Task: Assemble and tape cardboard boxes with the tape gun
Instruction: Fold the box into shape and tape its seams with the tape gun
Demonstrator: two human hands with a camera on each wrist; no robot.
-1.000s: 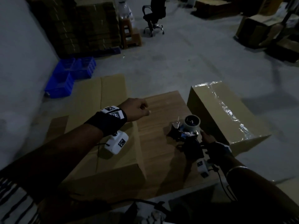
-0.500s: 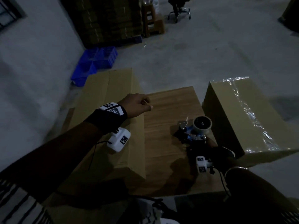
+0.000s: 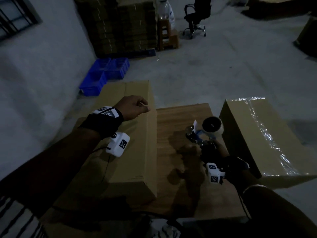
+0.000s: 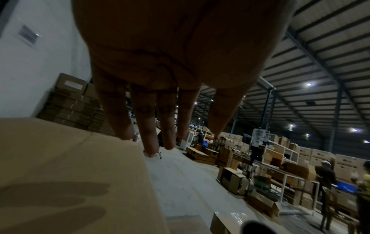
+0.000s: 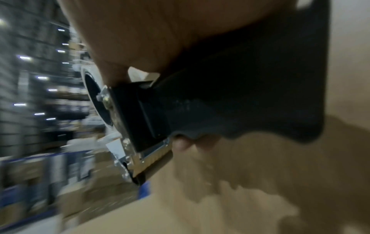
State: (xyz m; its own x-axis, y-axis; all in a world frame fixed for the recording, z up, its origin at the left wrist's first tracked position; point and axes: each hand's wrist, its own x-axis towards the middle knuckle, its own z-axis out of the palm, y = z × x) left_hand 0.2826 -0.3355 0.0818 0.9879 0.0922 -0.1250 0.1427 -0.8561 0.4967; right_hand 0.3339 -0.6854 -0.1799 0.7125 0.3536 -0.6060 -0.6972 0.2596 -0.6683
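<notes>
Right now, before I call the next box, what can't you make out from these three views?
- Right hand: head view too dark to show its fingers on the tape gun.
- Tape gun's blade end: right wrist view blurred.
- Flat cardboard: near end hidden under the left forearm.
- Taped box: cut off by the frame's right edge, head view.

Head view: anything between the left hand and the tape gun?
Only bare wooden tabletop separates the left hand, over the flat cardboard, from the tape gun in the right hand; head view shows it.

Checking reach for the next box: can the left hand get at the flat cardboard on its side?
Probably yes: the left hand hangs open and empty over the flat cardboard, nothing between.
</notes>
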